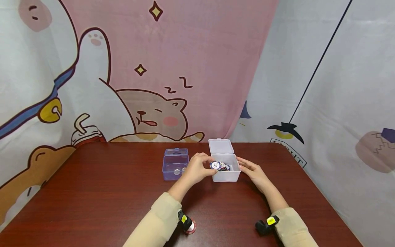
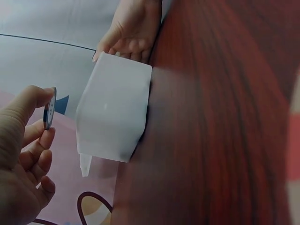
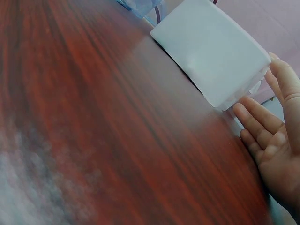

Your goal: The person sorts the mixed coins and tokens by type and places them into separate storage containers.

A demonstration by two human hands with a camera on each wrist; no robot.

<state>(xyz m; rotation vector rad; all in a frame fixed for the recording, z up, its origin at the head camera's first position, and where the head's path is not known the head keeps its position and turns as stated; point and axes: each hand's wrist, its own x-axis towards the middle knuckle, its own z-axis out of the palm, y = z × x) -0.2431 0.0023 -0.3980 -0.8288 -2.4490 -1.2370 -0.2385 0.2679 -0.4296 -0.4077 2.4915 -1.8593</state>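
A small white plastic box (image 1: 226,175) with its lid up stands on the dark red table (image 1: 108,199); several poker chips lie inside. My left hand (image 1: 197,168) pinches a blue and white chip (image 1: 215,165) marked 10 over the box's left rim; the chip (image 2: 49,108) shows edge-on between thumb and fingers beside the white box (image 2: 115,108). My right hand (image 1: 251,170) lies with straight fingers against the box's right side. From the right wrist, the fingers (image 3: 262,117) of that hand touch the white box (image 3: 211,47) at its corner.
A clear purple box (image 1: 175,164) with its lid up stands left of the white one, with round pieces inside. A red and white chip (image 1: 191,227) lies near my left wrist. Cartoon cloths hang behind and to the right of the table.
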